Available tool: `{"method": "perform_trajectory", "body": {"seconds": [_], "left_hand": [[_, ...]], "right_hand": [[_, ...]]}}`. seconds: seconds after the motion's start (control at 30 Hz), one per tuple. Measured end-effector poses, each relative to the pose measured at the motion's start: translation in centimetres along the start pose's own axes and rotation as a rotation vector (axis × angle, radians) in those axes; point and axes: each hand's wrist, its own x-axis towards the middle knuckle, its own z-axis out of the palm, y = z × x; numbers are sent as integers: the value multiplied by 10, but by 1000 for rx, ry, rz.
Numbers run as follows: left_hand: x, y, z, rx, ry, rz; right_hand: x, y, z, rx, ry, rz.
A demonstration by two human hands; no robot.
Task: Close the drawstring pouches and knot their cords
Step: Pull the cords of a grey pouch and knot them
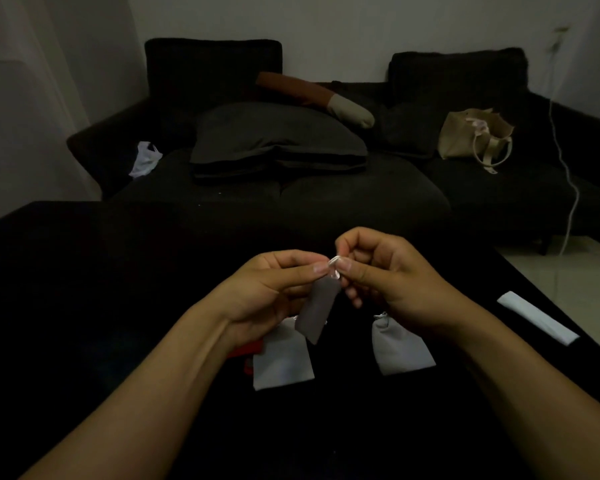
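Over a matte black table [84, 306], both hands [267, 292] [395, 282] pinch a soft grey pouch's [317, 306] cord [334, 266].

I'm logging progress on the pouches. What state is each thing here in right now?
grey pouch: lifted off the table, hanging from its cord
cord: pinched by both hands at the pouch top
left hand: pinching the cord
right hand: pinching the cord
left white pouch: lying flat on the table
right white pouch: lying on the table, neck gathered shut
tote bag: upright on the sofa, open
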Motion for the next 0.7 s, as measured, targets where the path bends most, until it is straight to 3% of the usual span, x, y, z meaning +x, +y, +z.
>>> {"method": "perform_trajectory", "body": {"seconds": [0.17, 0.3, 0.47, 0.57, 0.7], "left_hand": [[1, -2, 5, -37, 50, 32], [4, 2, 7, -108, 193, 93], [2, 8, 2, 156, 325, 223], [1, 6, -1, 393, 394, 325], [-1, 3, -3, 641, 259, 328]], "right_hand": [[2, 2, 1, 47, 74, -33], [3, 3, -6, 20, 193, -61], [4, 7, -14, -457, 264, -136], [3, 4, -10, -723, 243, -338], [3, 5, 1, -1020, 125, -545]]}}
